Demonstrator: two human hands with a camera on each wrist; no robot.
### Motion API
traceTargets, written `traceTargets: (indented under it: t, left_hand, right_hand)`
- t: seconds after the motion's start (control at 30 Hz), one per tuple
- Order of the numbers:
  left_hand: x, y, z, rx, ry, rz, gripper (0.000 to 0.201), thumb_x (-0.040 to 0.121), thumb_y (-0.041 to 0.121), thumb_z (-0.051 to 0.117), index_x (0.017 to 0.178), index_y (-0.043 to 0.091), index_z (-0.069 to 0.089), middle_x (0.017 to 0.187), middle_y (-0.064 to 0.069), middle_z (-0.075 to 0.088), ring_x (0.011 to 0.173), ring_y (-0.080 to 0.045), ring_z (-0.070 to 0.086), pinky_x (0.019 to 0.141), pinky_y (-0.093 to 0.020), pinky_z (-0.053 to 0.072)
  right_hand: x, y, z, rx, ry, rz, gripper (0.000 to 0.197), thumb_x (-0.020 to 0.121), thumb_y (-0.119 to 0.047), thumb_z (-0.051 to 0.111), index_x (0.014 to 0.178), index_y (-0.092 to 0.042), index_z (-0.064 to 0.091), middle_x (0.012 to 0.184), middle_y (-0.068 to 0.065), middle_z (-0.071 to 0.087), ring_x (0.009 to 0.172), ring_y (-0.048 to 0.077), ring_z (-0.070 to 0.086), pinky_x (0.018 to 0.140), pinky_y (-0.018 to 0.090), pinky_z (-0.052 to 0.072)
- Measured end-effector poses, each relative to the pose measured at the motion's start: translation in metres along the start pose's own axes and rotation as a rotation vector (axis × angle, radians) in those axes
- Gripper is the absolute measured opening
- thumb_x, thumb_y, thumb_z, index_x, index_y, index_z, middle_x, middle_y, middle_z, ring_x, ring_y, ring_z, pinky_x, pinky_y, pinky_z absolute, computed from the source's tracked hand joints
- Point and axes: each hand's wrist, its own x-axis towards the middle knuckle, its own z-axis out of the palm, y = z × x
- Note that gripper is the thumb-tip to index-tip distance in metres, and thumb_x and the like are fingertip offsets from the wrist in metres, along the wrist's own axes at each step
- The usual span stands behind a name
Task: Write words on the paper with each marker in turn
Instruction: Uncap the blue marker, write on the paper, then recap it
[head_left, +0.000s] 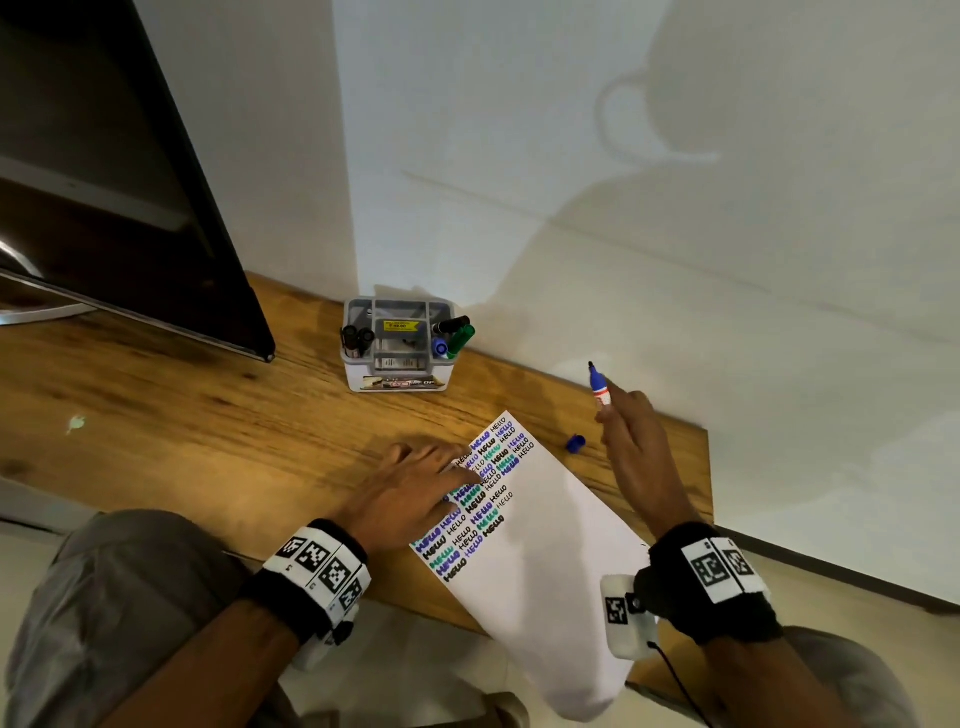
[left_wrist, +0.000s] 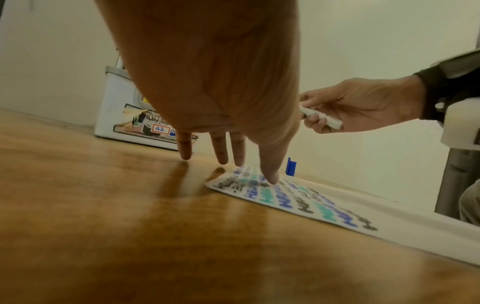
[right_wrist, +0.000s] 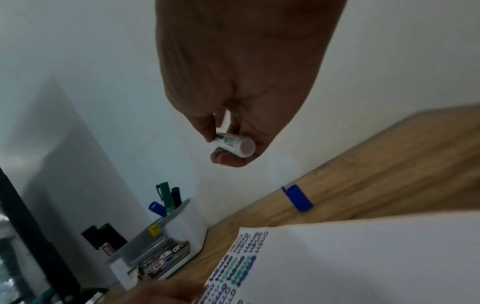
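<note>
A white paper (head_left: 556, 566) lies on the wooden desk (head_left: 208, 426), its left part filled with rows of HELLO in black, blue and green. My left hand (head_left: 415, 493) lies flat with straight fingers (left_wrist: 270, 174), the fingertips pressing the paper's written corner (left_wrist: 285, 195). Raised above the desk right of the paper, my right hand (head_left: 631, 441) grips an uncapped blue marker (head_left: 598, 384), tip pointing up and away. Its white barrel (right_wrist: 233, 145) shows between the curled fingers. The blue cap (head_left: 575, 443) lies on the desk beside the paper, also seen in the right wrist view (right_wrist: 297, 197).
A white and grey organiser box (head_left: 395, 345) stands by the wall, holding green (head_left: 461, 338), blue and black markers (head_left: 451, 325). A dark monitor (head_left: 130, 208) fills the left. The wall (head_left: 675, 234) runs close behind the desk's far edge.
</note>
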Motion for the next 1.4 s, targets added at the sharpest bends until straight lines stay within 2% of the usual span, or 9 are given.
traceTargets:
  t: [0.07,0.2,0.33,0.47,0.57,0.63,0.73,0.9,1.4]
  left_hand:
    - [0.0,0.001,0.0,0.009,-0.016,-0.004,0.047,0.098,0.037,0.053,0.143,0.041,0.04,0.159,0.004,0.029,0.144,-0.018,0.029,0.111,-0.049,0.028]
    - [-0.002,0.001,0.001,0.024,-0.052,-0.005,0.049,0.098,0.036,0.054,0.143,0.043,0.037,0.161,0.004,0.024,0.148,-0.019,0.023,0.116,-0.052,0.022]
    - [-0.003,-0.002,-0.002,0.053,-0.066,-0.002,0.05,0.096,0.036,0.057,0.142,0.044,0.039,0.161,0.004,0.025,0.148,-0.02,0.023,0.115,-0.053,0.022]
    - [-0.003,-0.006,-0.007,0.059,-0.067,-0.012,0.051,0.094,0.034,0.061,0.14,0.042,0.043,0.16,0.004,0.027,0.147,-0.021,0.022,0.114,-0.053,0.022]
    - [-0.003,-0.009,-0.007,0.039,-0.075,-0.02,0.05,0.093,0.033,0.062,0.139,0.041,0.044,0.16,0.005,0.026,0.148,-0.022,0.02,0.113,-0.053,0.023]
    - [-0.003,-0.008,-0.007,0.037,-0.078,-0.008,0.05,0.093,0.031,0.061,0.139,0.04,0.044,0.16,0.004,0.026,0.148,-0.022,0.021,0.113,-0.052,0.024]
    - [-0.003,-0.007,-0.007,0.022,-0.082,0.01,0.052,0.093,0.027,0.06,0.14,0.041,0.043,0.161,0.004,0.024,0.149,-0.021,0.018,0.115,-0.05,0.02]
    - [-0.003,-0.005,-0.006,-0.024,-0.135,0.021,0.052,0.097,0.023,0.055,0.141,0.046,0.04,0.164,0.005,0.016,0.152,-0.021,0.006,0.118,-0.05,0.013]
    - [0.0,0.001,-0.011,-0.041,-0.247,-0.038,0.049,0.101,0.025,0.046,0.142,0.051,0.035,0.166,0.009,0.001,0.152,-0.019,-0.007,0.119,-0.051,0.003]
  right_hand:
    - [-0.008,-0.003,0.007,0.143,-0.069,-0.006,0.042,0.106,-0.009,0.047,0.145,-0.023,0.044,0.097,0.009,0.058,0.077,0.016,0.06,0.068,0.03,0.051]
    - [-0.031,-0.006,0.019,0.419,-0.194,0.046,0.029,0.106,-0.001,0.044,0.123,-0.023,0.052,0.095,0.014,0.06,0.072,0.025,0.066,0.069,0.052,0.058]
    - [-0.046,0.004,0.017,0.855,-0.347,0.219,0.043,0.095,0.012,0.036,0.125,-0.005,0.062,0.102,0.022,0.064,0.086,0.032,0.066,0.085,0.046,0.057]
    - [-0.056,0.012,0.019,1.078,-0.426,0.224,0.048,0.084,0.007,0.06,0.131,-0.003,0.06,0.092,0.014,0.063,0.084,0.023,0.065,0.09,0.036,0.055]
    - [-0.062,0.015,0.031,0.951,-0.366,0.256,0.037,0.084,-0.026,0.08,0.109,-0.004,0.065,0.074,0.001,0.06,0.068,0.018,0.053,0.076,0.033,0.052]
    - [-0.063,0.016,0.041,0.783,-0.281,0.255,0.035,0.093,-0.035,0.069,0.096,0.0,0.065,0.063,-0.003,0.051,0.06,0.014,0.041,0.067,0.031,0.046]
    - [-0.064,0.024,0.052,0.642,-0.25,0.181,0.019,0.101,-0.015,0.055,0.103,0.0,0.068,0.067,0.001,0.058,0.062,0.015,0.049,0.066,0.029,0.047]
    - [-0.062,0.037,0.058,0.409,-0.311,0.04,0.017,0.09,0.006,0.068,0.1,-0.007,0.074,0.097,0.003,0.076,0.089,0.014,0.073,0.077,0.021,0.055]
    - [-0.058,0.059,0.069,0.285,-0.282,0.031,0.011,0.081,0.003,0.075,0.083,-0.007,0.07,0.085,0.0,0.077,0.075,0.01,0.07,0.067,0.022,0.054]
